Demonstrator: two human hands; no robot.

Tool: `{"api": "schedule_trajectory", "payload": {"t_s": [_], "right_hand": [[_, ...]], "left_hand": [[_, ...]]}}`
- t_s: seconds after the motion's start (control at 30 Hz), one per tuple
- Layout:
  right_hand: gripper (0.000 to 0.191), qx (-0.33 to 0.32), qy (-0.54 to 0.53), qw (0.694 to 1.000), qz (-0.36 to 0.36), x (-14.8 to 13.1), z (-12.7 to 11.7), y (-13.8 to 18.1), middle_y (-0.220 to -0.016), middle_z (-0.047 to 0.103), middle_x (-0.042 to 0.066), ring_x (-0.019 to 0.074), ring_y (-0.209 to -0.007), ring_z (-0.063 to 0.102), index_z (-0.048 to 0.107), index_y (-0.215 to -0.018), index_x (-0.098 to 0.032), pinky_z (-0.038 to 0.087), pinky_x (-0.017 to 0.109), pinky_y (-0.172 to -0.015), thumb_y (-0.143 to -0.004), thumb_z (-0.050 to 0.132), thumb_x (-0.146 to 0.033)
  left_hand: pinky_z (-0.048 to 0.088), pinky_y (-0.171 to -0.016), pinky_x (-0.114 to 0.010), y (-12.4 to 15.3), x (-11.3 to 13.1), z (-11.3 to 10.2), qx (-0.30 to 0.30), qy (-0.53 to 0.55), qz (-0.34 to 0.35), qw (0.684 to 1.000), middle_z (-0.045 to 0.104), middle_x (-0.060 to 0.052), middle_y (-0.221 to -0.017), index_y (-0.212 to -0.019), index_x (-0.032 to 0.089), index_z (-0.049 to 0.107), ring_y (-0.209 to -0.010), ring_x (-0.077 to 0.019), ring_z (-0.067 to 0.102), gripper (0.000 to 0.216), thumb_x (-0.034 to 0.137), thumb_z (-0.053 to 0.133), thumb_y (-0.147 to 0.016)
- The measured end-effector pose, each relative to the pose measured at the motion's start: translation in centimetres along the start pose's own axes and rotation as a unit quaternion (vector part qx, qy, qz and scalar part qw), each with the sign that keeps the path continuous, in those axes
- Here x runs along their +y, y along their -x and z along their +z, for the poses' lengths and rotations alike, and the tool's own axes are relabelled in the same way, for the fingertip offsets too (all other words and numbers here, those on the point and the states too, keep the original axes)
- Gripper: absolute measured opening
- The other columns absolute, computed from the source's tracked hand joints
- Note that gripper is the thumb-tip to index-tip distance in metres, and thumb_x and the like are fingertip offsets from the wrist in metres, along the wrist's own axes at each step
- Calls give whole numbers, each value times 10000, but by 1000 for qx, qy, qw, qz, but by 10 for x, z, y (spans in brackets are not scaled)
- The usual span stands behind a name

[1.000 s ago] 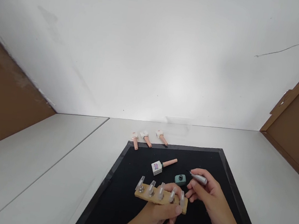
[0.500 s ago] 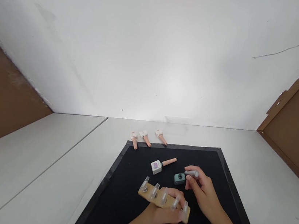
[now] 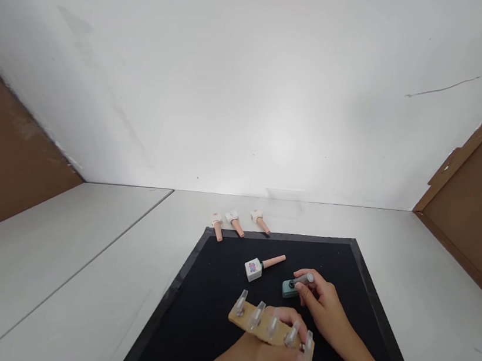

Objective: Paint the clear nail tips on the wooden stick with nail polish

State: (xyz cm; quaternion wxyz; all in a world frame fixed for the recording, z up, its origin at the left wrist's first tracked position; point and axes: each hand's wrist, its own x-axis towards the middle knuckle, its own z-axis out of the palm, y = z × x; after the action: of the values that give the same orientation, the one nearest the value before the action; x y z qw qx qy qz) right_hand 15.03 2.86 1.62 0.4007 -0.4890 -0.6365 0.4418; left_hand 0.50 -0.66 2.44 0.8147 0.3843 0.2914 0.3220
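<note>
White table (image 3: 94,315), black mat (image 3: 186,327) on it. Left hand (image 3: 259,357) clamped on a tan strip (image 3: 248,317), held aslant above the mat. Right hand (image 3: 324,307) just beyond, thumb and fingers together on a silver handle (image 3: 305,279). White bottle (image 3: 253,270), pink-capped, lying near a green bottle (image 3: 288,291); handle's lower end at the green one's neck, contact not clear. Five clear tips (image 3: 257,317) along the strip. Step in hand, I judge: a dip at the green bottle; next move calls for light pinch, steady strip

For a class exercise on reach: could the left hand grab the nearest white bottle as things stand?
Probably not: the left hand is holding the strip, though only bare mat shows between that and the bottle.
</note>
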Motion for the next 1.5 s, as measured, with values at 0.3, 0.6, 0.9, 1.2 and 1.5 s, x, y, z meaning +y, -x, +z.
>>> {"api": "schedule_trajectory", "payload": {"t_s": [0.3,0.6,0.9,1.2,1.5], "right_hand": [[147,20,41,999,-11,8,7,-4,-629,589,2,161,-555,522,682,-860,-177,419,255,-522,-756,598,-237],[252,44,16,999,-13,2,0,-5,-696,613,30,175,-602,564,663,-896,-150,461,280,-569,-818,523,-344],[276,65,-5,998,-2,-6,-7,-1,-722,621,43,197,-652,586,648,-886,-154,480,303,-602,-825,525,-393],[246,67,-16,998,-3,-3,-7,-1,-726,642,36,186,-633,580,667,-882,-165,477,297,-598,-819,558,-376],[247,81,-54,995,10,2,-8,0,-698,620,26,177,-611,544,682,-851,-163,444,291,-585,-783,617,-391]], "left_hand": [[265,-300,-113,4,3,5,14,-31,-2,999,553,36,-540,-650,130,561,-387,-17,412,408,358,854,-482],[260,-276,-119,-1,-3,1,29,-57,-4,998,534,45,-521,-610,131,546,-317,9,347,455,446,842,-465],[256,-270,-115,0,-5,-1,14,-63,-6,998,536,45,-511,-624,125,556,-306,13,344,459,462,835,-484],[249,-261,-114,-3,-10,-3,14,-56,-3,998,525,53,-499,-613,128,552,-301,14,337,445,450,835,-490],[236,-257,-120,-4,-13,-1,18,-52,-2,998,531,52,-501,-613,127,556,-285,16,334,452,451,839,-476]]}}
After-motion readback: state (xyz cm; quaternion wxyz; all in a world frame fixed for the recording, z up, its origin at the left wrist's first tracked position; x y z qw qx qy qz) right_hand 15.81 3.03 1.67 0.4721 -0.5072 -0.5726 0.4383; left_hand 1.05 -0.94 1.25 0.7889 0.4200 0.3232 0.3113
